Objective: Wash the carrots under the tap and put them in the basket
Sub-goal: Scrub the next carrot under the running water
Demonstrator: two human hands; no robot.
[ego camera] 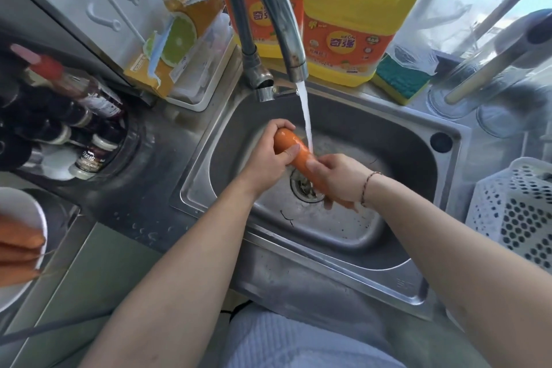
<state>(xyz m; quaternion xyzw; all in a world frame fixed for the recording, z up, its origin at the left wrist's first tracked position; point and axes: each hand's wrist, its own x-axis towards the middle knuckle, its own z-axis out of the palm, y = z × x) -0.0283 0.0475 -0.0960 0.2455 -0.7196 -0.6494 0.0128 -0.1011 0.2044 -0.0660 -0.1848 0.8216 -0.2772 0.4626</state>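
Observation:
An orange carrot slants over the steel sink, right beside the water stream from the tap. My left hand grips its thick upper end. My right hand grips the thin lower end above the drain. More carrots lie on a white plate at the far left edge. The white perforated basket stands to the right of the sink.
Two yellow detergent jugs and a sponge stand behind the sink. An orange packet in a white holder sits behind the sink at the left. Sauce bottles crowd the left counter. Glass jars stand at the back right.

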